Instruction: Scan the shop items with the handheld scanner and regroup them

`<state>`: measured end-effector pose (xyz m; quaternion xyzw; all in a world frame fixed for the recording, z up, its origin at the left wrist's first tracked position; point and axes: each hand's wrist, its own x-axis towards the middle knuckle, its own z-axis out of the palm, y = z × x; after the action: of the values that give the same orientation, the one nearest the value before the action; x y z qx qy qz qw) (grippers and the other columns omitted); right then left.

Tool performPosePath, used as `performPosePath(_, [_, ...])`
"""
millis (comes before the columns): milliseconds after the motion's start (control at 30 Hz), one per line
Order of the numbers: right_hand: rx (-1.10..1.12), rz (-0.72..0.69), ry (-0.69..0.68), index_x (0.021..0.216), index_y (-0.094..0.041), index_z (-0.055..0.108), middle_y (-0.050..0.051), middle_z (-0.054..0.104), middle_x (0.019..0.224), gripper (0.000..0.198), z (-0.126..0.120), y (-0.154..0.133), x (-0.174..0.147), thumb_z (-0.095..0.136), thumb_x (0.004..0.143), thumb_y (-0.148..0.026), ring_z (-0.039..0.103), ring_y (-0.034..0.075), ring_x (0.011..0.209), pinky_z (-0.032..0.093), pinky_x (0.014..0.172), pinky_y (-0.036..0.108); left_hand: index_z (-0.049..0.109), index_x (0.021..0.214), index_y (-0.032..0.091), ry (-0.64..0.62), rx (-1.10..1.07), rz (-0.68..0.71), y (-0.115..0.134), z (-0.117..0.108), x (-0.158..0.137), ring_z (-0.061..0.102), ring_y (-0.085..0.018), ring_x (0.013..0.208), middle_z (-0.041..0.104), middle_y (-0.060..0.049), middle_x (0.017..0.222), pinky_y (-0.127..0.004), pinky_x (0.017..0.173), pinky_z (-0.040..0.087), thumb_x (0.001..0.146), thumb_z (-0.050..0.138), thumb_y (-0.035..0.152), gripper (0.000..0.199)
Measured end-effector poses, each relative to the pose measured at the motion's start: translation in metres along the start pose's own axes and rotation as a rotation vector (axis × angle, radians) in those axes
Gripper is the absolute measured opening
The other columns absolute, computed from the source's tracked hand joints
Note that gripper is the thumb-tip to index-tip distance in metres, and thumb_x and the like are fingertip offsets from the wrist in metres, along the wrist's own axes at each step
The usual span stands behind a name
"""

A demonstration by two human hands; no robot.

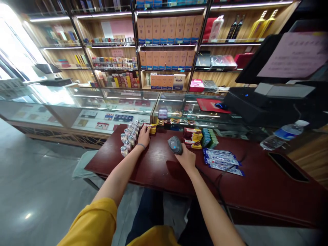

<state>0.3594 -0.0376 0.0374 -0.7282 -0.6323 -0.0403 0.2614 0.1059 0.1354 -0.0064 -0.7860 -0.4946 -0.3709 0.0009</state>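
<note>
My right hand (186, 157) is closed round the handle of a grey barcode scanner (175, 145), held above the dark red table. Its cable runs down the table on the right. My left hand (144, 137) reaches to the far edge, fingers stretched over a small stack of red-and-yellow snack packets (153, 128) and touching it. Just left of that hand stand rows of small jars with silvery lids (129, 137). Past the scanner lie more stacks of red-and-yellow packets (192, 137), with green packets (209, 137) beside them and blue-and-white long packets (222, 160) nearer me.
The dark red table (153, 167) butts against a glass display counter (115, 106). At the right are a clear water bottle (283, 135), a dark phone-like slab (288, 166) and a monitor (287, 58). A pale stool (83, 165) stands left of the table. Stocked shelves line the wall.
</note>
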Motion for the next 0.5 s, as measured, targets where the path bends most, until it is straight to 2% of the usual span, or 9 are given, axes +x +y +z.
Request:
performPosePath(100, [0.005,-0.002,-0.011,0.106,-0.024,0.060,0.001,0.071,0.078,0.037,0.000,-0.005,0.003,0.060,0.077,-0.048,0.064,0.017,0.065,0.027,0.057,0.025,0.054,0.129,0.015,-0.013,0.010,-0.038,0.001,0.003,0.018,0.024,-0.029,0.144,0.036,-0.016,0.150,-0.049,0.117,0.021,0.079,0.043,0.003,0.053])
performPosePath(200, [0.006,0.001,-0.017,0.105,-0.025,0.061,0.001,0.071,0.077,0.038,-0.001,-0.006,0.006,0.060,0.077,-0.050,0.063,0.017,0.063,0.028,0.056,0.024,0.051,0.133,0.016,-0.077,0.086,-0.047,0.002,0.005,0.030,0.032,-0.029,0.139,0.045,-0.017,0.143,-0.052,0.114,0.021,0.083,0.038,0.004,0.052])
performPosePath(333, [0.012,-0.006,-0.014,0.109,-0.026,0.060,0.001,0.071,0.078,0.040,-0.001,-0.004,0.005,0.061,0.077,-0.049,0.064,0.017,0.064,0.028,0.057,0.024,0.054,0.127,0.021,-0.128,0.217,-0.068,0.007,0.002,0.029,0.045,-0.028,0.126,0.058,-0.016,0.127,-0.049,0.107,0.030,0.092,0.034,0.013,0.041])
performPosePath(500, [0.004,-0.011,-0.008,0.108,-0.026,0.060,0.001,0.072,0.078,0.037,-0.002,0.000,0.001,0.060,0.077,-0.047,0.064,0.018,0.064,0.028,0.057,0.024,0.060,0.114,0.021,-0.117,0.289,-0.081,0.015,-0.009,0.025,0.051,-0.029,0.114,0.063,-0.016,0.112,-0.046,0.097,0.037,0.094,0.037,0.020,0.030])
